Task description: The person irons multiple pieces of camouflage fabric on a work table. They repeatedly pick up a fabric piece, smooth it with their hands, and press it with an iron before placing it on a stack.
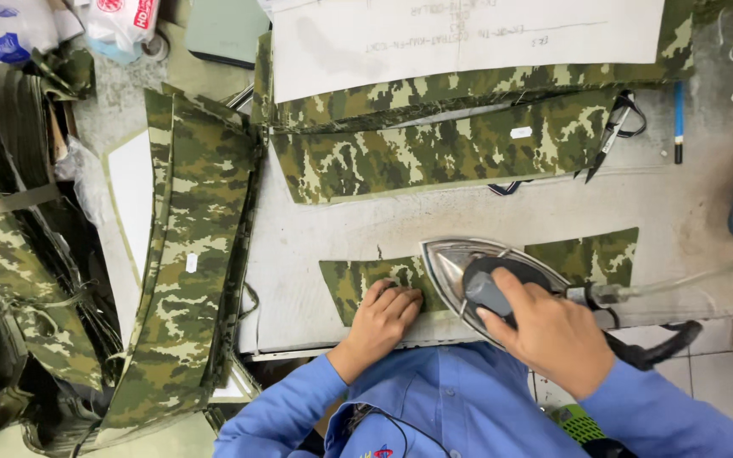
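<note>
So the right hand (553,335) was wrapped around the dark handle of a shiny metal steam iron (477,276), fingers closed tight on the grip. The iron sat on a narrow curved strip of green camouflage fabric (591,254), which lay flat near the front edge of the grey padded table (316,229). The left hand (381,318) was pressed down on that same strip just beside the iron's nose, fingers curled with their tips pinning the cloth, not gripping anything.

My take on doing this bit well: keep the pinning fingers just ahead of the soleplate but never touching it, hold the strip taut so no crease gets pressed in, and watch that the hose and cord trailing off to the right didn't drag across the piece.

Further back lay a longer camouflage panel (443,153), a white paper pattern (468,38), black thread snips (608,136) and a blue pen (678,119).
</note>
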